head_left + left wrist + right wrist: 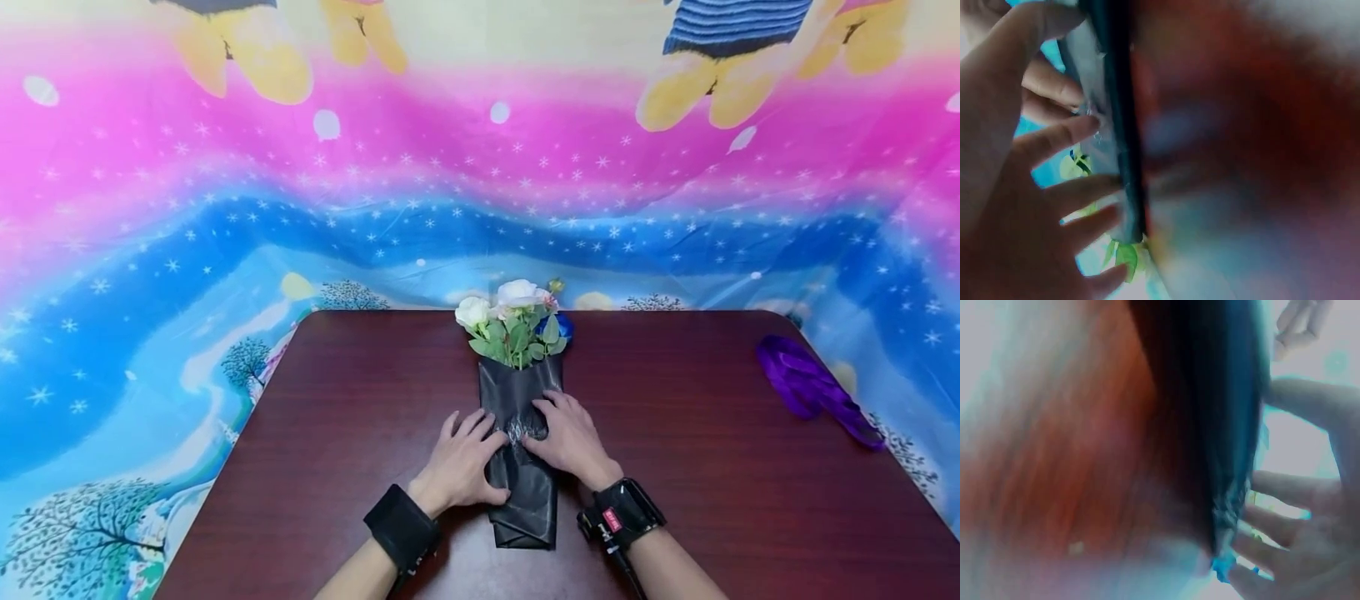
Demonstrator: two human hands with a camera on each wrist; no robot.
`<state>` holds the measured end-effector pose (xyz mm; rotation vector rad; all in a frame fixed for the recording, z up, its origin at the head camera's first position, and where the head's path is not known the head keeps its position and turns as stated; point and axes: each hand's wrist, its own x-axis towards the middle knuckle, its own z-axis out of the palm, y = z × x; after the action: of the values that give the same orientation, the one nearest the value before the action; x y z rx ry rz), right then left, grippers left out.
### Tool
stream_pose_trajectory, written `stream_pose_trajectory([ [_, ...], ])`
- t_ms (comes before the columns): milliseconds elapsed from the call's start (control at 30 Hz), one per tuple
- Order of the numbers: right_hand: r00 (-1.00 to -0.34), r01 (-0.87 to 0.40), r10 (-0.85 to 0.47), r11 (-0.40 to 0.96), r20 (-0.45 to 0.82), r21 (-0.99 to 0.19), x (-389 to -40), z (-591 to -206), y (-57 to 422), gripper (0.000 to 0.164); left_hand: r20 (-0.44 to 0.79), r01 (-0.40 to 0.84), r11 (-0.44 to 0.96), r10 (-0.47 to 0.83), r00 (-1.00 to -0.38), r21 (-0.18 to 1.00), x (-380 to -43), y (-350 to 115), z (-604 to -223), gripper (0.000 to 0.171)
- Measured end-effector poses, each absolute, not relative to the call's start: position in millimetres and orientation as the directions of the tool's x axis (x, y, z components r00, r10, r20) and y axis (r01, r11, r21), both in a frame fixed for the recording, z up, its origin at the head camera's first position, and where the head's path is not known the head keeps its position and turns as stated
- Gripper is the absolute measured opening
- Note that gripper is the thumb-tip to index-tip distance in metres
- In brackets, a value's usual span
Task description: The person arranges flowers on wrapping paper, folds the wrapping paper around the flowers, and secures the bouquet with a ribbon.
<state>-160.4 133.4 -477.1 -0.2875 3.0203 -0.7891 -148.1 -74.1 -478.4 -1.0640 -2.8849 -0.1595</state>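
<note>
A bouquet lies on the table, its pale flowers and green leaves sticking out at the far end of black wrapping paper. My left hand rests on the wrap's left side with spread fingers, its thumb toward the lower part. On the right side, my right hand touches the paper with fingers spread and thumb near the middle. Between the hands shows a shiny, crinkled patch. A blue flower peeks out on the right. The left wrist view shows the fingers along the wrap's edge.
A purple ribbon lies in a loose heap at the right edge of the dark red-brown table. Behind the table hangs a printed cloth in pink and blue. Black bands sit on both wrists.
</note>
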Motion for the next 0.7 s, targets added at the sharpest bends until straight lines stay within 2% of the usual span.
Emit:
stream_pose_trajectory([
  [133,-0.963,-0.188,-0.258,0.857,-0.083,-0.48,-158,-474,141,0.086,0.014,0.651,0.75,0.654,-0.756,0.118,-156,-79,-478,0.073],
  [267,-0.939,-0.205,-0.309,0.857,-0.152,-0.472,-158,-475,148,0.101,0.01,0.666,0.737,0.67,-0.743,0.115,-160,-83,-478,0.086],
  [367,-0.934,-0.21,-0.319,0.855,-0.162,-0.475,-159,-476,150,0.105,0.022,0.679,0.727,0.681,-0.732,0.101,-162,-84,-478,0.094],
  [567,-0.934,-0.215,-0.324,0.849,-0.154,-0.483,-162,-478,148,0.106,0.029,0.673,0.727,0.676,-0.736,0.135,-162,-86,-478,0.094],
  [633,-0.934,-0.219,-0.327,0.842,-0.145,-0.493,-162,-480,148,0.107,0.015,0.652,0.733,0.662,-0.749,0.196,-161,-86,-480,0.094],
  [700,-0.934,-0.221,-0.331,0.829,-0.133,-0.513,-161,-482,148,0.107,0.002,0.591,0.738,0.625,-0.781,0.325,-159,-86,-483,0.094],
])
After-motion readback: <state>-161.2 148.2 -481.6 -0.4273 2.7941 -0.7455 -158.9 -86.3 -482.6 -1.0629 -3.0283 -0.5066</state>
